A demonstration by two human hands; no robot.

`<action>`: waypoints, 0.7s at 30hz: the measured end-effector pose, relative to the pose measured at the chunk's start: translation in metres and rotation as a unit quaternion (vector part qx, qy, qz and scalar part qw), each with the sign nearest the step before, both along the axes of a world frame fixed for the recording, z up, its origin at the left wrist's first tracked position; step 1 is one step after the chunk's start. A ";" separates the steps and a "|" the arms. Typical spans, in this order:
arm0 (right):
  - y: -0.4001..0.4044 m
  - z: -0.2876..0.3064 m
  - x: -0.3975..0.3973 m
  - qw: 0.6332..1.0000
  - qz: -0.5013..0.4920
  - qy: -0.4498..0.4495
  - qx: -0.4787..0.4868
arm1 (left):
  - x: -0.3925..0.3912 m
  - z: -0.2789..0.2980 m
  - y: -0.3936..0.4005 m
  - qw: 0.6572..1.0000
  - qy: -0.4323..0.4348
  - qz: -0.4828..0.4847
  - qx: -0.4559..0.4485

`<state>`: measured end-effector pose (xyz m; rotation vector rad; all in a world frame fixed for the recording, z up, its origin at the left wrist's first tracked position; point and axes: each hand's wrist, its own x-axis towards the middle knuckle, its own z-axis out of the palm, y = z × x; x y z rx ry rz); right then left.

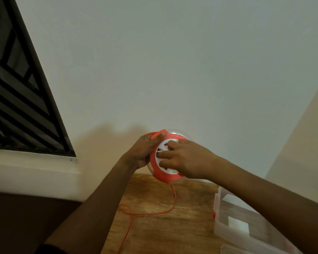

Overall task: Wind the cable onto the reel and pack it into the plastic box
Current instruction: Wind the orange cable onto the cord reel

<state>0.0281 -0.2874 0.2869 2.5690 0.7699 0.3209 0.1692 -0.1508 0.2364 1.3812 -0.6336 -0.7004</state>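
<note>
I hold an orange and white cable reel (159, 173) up in front of the wall, above the far edge of the wooden table (173, 233). My left hand (143, 153) grips its left rim, with the thumb near an orange tab on top. My right hand (184, 158) lies across the white centre, fingers pressed into the hub. A thin orange cable (151, 214) drops from the bottom of the reel, loops on the table and runs off the lower edge. The clear plastic box (246, 222) stands open at the right, partly behind my right forearm.
A white wall fills the background. A dark window grille (20, 99) with a white sill (31, 171) is at the left. The box's clear lid (233, 249) lies at the lower right. White inserts sit inside the box.
</note>
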 end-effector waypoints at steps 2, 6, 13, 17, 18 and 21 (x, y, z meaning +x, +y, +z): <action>0.005 -0.006 -0.002 0.999 -0.027 -0.007 -0.030 | -0.001 0.000 -0.002 1.000 -0.011 -0.008 0.003; 0.012 -0.013 -0.001 0.993 -0.083 -0.086 -0.005 | -0.004 0.003 -0.005 0.999 -0.036 -0.003 0.008; 0.009 -0.004 0.015 0.961 -0.185 -0.180 0.096 | -0.005 -0.004 -0.009 0.999 0.012 -0.001 -0.038; 0.008 0.003 0.020 0.937 -0.228 -0.220 0.146 | -0.008 0.001 -0.010 0.998 0.029 0.021 -0.057; 0.010 0.003 0.019 0.936 -0.230 -0.222 0.151 | -0.007 0.003 -0.011 0.998 0.028 0.027 -0.056; 0.013 0.001 0.017 0.941 -0.224 -0.209 0.142 | -0.007 0.007 -0.012 0.998 0.016 0.033 -0.054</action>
